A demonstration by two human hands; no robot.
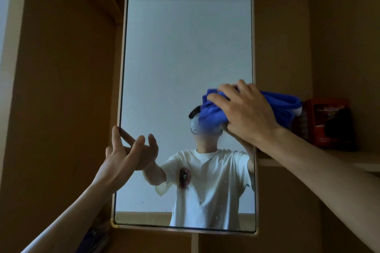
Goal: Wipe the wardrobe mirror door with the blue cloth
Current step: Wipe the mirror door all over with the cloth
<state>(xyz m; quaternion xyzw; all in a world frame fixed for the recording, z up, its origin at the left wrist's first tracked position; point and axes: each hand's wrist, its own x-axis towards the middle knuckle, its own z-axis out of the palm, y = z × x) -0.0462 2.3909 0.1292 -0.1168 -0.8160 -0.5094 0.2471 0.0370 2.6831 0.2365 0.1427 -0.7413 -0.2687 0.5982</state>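
The right hand point(244, 113) presses the bunched blue cloth point(213, 112) flat against the mirror door point(185, 47), near its right edge, fingers closed over it. Part of the cloth hangs past the frame and hides a red box point(329, 123) on the shelf point(349, 160). The left hand point(125, 154) holds the door's left edge, fingers spread.
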